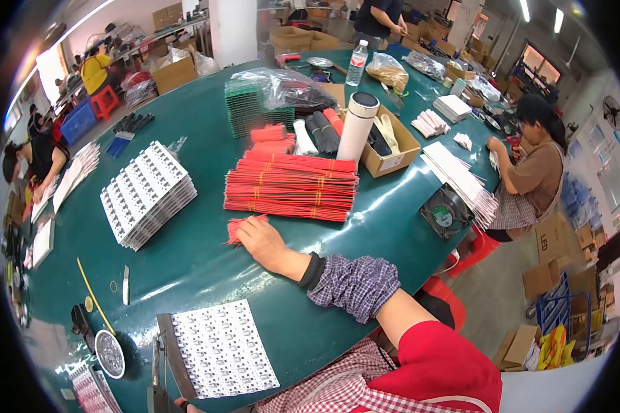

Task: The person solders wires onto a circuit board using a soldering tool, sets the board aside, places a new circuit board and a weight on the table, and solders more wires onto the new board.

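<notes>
My right hand [263,242] reaches out over the green table, its fingers closed on a small bunch of short red wires [238,228]. Just beyond it lies a large stack of longer red wires [289,184], tied in bundles with yellow bands. Of my left hand [191,409] only a sliver shows at the lower edge, its fingers mostly cut off. It is nearest to a dark metal bar fixture [176,354], which lies along the left edge of a white printed circuit panel [224,351] in front of me.
A stack of white circuit panels [150,196] stands left of the wires. Behind them are a white flask [358,127], a cardboard box [396,148] and green trays [248,107]. A black fan [446,212] sits right. A metal bowl [110,354] and knife [125,286] lie left. Co-workers sit both sides.
</notes>
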A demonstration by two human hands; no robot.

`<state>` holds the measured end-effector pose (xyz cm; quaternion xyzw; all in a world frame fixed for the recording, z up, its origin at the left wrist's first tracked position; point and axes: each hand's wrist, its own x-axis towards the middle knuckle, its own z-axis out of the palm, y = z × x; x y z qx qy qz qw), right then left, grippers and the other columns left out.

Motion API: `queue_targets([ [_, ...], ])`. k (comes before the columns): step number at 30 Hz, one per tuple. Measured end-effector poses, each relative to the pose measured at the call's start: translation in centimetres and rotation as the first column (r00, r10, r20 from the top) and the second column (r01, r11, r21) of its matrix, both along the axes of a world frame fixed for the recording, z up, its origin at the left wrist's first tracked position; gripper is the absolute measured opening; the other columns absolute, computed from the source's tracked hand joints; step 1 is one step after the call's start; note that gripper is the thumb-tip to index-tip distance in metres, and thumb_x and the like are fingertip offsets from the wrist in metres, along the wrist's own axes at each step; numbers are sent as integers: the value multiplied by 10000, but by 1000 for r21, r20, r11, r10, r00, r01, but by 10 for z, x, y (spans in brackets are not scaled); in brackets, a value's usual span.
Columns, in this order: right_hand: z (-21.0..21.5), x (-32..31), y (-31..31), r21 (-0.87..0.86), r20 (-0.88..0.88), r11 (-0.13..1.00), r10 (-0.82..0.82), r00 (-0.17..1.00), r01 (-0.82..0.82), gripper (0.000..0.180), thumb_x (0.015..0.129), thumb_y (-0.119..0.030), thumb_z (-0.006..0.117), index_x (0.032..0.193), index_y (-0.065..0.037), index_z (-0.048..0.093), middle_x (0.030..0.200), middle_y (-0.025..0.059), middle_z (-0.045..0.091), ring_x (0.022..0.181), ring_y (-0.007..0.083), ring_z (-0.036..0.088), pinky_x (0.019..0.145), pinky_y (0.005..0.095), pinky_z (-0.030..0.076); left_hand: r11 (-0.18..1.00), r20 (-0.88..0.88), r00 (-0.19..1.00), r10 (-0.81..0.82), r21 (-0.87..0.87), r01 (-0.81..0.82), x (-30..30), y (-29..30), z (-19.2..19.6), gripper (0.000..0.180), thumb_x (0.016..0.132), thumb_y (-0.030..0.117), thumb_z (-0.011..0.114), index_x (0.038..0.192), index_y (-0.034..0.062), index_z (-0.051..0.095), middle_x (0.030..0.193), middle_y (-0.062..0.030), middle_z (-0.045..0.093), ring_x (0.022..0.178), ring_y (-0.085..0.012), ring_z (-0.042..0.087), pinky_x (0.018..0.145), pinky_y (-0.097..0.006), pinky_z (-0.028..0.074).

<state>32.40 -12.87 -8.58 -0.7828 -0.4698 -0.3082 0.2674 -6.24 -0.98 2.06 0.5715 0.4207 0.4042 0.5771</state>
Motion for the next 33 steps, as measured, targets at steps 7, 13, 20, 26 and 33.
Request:
queue_targets([
  [7, -3, -2, -5, 49, -63, 997, 56, 996, -53, 114, 732, -51, 600, 846, -58, 594, 848, 87, 539, 853, 262, 563, 714, 356, 506, 1000, 71, 997, -19, -23, 21, 20, -16, 24, 248, 793, -143, 666, 1030, -80, 631, 901, -117, 649, 603, -135, 510, 545, -271, 421],
  [13, -2, -3, -5, 83, -78, 996, 38, 996, -32, 105, 746, -33, 608, 850, -51, 609, 875, 90, 536, 862, 263, 565, 673, 362, 516, 999, 97, 995, -23, -36, 27, 16, -18, 20, 287, 764, -150, 682, 1035, -64, 647, 933, -117, 667, 609, -127, 515, 530, -258, 416],
  [20, 7, 0, -4, 31, -42, 999, -13, 999, 14, 126, 775, -38, 596, 901, -40, 592, 906, 101, 525, 895, 271, 548, 727, 363, 509, 1000, 98, 995, -1, -15, 2, 7, -20, 15, 291, 767, -147, 684, 1043, -65, 642, 931, -117, 669, 586, -131, 512, 514, -261, 415],
  [26, 33, 14, -6, -169, 73, 981, 105, 992, -91, 116, 773, -128, 630, 874, -77, 605, 900, 57, 554, 883, 234, 550, 705, 357, 468, 999, 134, 990, -33, 6, 33, 4, -18, 19, 282, 775, -149, 677, 1040, -63, 634, 915, -124, 668, 568, -137, 512, 504, -258, 418],
  [33, 92, -23, -5, -758, 289, 652, 316, 904, 15, 57, 749, -185, 681, 739, -145, 720, 811, 11, 647, 813, 201, 594, 629, 324, 441, 998, 202, 979, 8, -57, 3, -4, -23, 11, 310, 770, -150, 673, 1064, -63, 623, 917, -121, 661, 571, -132, 509, 498, -253, 416],
])
